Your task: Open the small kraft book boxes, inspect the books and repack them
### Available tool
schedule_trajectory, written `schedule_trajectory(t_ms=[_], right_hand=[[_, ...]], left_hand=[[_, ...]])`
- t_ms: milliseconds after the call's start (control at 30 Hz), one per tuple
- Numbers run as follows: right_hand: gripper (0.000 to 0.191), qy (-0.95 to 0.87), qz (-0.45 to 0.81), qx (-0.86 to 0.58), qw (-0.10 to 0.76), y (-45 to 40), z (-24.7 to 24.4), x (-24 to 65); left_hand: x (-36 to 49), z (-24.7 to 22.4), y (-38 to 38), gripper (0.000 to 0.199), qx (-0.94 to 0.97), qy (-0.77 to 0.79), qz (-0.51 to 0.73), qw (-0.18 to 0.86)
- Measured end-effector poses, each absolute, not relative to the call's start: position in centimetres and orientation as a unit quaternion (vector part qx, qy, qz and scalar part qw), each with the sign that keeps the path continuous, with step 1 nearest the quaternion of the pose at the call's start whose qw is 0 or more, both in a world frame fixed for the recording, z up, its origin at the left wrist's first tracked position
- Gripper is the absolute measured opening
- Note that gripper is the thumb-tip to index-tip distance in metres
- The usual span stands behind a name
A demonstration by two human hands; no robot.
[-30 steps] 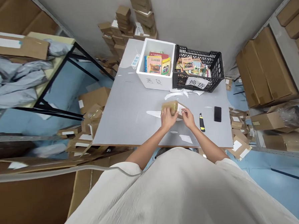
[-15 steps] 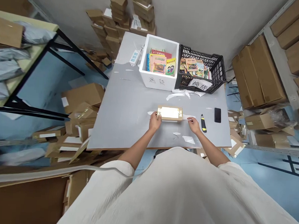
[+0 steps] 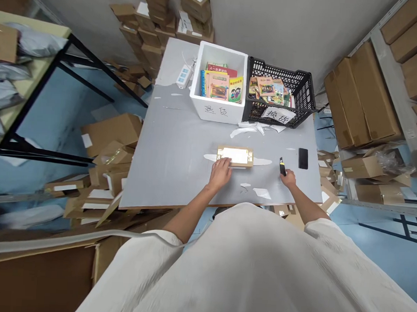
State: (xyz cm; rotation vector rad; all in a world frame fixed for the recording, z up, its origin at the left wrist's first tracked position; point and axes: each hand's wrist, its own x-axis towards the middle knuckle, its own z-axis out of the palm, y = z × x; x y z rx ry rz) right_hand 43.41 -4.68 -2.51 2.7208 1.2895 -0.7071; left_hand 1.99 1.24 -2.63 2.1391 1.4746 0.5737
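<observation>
A small cardboard box point(image 3: 235, 164) with a white label lies on the grey table point(image 3: 166, 163). My left hand point(image 3: 221, 173) rests on the box's front left part, its fingers lying over the edge of the label. To the right, my right hand point(image 3: 289, 177) is closed round the lower end of a black and yellow utility knife point(image 3: 282, 166), whose tip points away from me. White paper strips point(image 3: 262, 162) stick out from both sides of the box. A black phone point(image 3: 303, 158) lies right of the knife.
Behind the box stand a white foam bin point(image 3: 218, 110) and a black crate point(image 3: 305, 103), both holding books. A power strip point(image 3: 183, 76) lies left of the bin. Paper scraps point(image 3: 262, 193) lie near the front edge. Cardboard boxes point(image 3: 110, 134) are piled on the floor at left.
My right hand has left the paper strip beside the box, moved right and taken hold of the knife. My left hand has shifted from the box's left corner onto its front top.
</observation>
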Motion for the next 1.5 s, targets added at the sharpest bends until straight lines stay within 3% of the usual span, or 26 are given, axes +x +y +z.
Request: schedule_trajectory(t_ms=[333, 500, 633, 833, 933, 1033, 1200, 1333, 1500], right_hand=[[0.063, 0.445, -0.231, 0.862, 0.083, -3.2, -5.1, 44.5], [0.064, 0.451, -0.247, 0.855, 0.070, -3.6, -5.4, 44.8], [0.071, 0.402, -0.284, 0.871, -0.013, -3.6, -4.2, 44.9], [0.032, 0.376, -0.376, 0.828, -0.181, -1.0, -0.2, 43.6], [0.028, 0.412, -0.424, 0.777, -0.216, 0.7, 2.7, 41.4], [0.036, 0.516, -0.423, 0.722, -0.180, 2.0, 5.6, 37.8], [0.039, 0.740, -0.280, 0.608, -0.063, 3.7, 8.9, 30.1], [0.039, 0.790, -0.214, 0.572, 0.057, 4.8, 9.7, 25.0], [0.040, 0.792, -0.180, 0.573, 0.108, 5.3, 9.9, 22.0]], left_hand=[[1.9, -3.1, 0.7, 0.072, 0.806, 0.533, 0.129, 0.225], [1.7, -2.9, 0.8, 0.074, 0.804, 0.536, 0.108, 0.235], [1.8, -2.7, 0.7, 0.071, 0.806, 0.534, 0.104, 0.234], [1.8, -3.0, 0.6, 0.073, 0.815, 0.516, 0.126, 0.231], [1.7, -3.5, 0.6, 0.075, 0.821, 0.501, 0.146, 0.232], [1.6, -4.2, 0.4, 0.079, 0.824, 0.488, 0.165, 0.237], [1.5, -4.9, -0.6, 0.090, 0.828, 0.473, 0.179, 0.241], [1.5, -5.0, -1.3, 0.084, 0.831, 0.466, 0.179, 0.246], [1.3, -4.8, -1.7, 0.085, 0.833, 0.454, 0.188, 0.254]])
